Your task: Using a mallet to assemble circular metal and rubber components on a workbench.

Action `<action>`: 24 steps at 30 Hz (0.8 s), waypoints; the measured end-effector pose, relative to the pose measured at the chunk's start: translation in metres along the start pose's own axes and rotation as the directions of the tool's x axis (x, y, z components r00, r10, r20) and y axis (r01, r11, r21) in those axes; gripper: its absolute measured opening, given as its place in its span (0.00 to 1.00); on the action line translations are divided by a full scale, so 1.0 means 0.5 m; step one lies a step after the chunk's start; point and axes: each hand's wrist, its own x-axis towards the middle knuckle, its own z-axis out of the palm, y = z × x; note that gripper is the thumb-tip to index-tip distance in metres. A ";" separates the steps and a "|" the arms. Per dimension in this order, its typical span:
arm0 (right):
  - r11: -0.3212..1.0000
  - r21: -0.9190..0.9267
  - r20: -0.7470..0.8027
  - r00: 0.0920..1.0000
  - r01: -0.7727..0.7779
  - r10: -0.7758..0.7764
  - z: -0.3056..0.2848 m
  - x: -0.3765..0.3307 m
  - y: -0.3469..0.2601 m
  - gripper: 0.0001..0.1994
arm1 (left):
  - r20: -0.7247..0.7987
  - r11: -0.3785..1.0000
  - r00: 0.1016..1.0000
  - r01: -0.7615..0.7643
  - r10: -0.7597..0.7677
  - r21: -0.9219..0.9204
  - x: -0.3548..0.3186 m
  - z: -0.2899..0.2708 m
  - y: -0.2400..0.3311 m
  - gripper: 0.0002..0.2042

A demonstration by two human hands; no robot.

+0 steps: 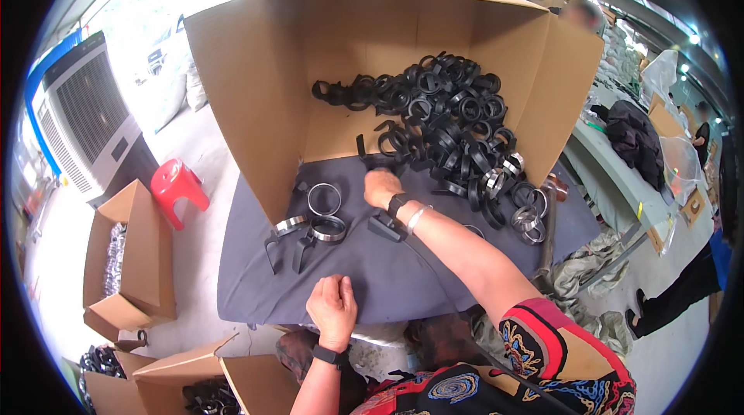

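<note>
While my right hand (381, 186) reaches, grip unclear, the heap of black plastic rings (453, 124), my left hand (332, 308), curled empty, rests nearer me.

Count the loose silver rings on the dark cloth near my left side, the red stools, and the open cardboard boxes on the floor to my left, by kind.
Silver rings left of the right hand: 3
Red stool: 1
Open cardboard boxes on the floor: 3, the lower two cut off by the picture's edge
Total: 7
The black pile is too tangled to count.
</note>
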 end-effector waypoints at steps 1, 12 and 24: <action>0.996 -0.040 0.045 0.996 0.085 -0.083 0.001 0.002 -0.010 0.13 | 0.004 1.000 1.000 0.002 -0.002 0.010 0.000 0.001 -0.001 0.04; 0.949 -0.296 -0.482 0.875 -0.108 -0.051 -0.024 0.138 0.057 0.18 | 0.007 0.999 0.999 -0.035 0.035 0.021 -0.001 0.004 0.001 0.05; 0.826 -0.552 -0.193 0.981 -0.118 0.012 -0.037 0.117 0.100 0.16 | 0.015 0.997 0.999 -0.045 0.044 0.066 0.005 0.006 -0.004 0.05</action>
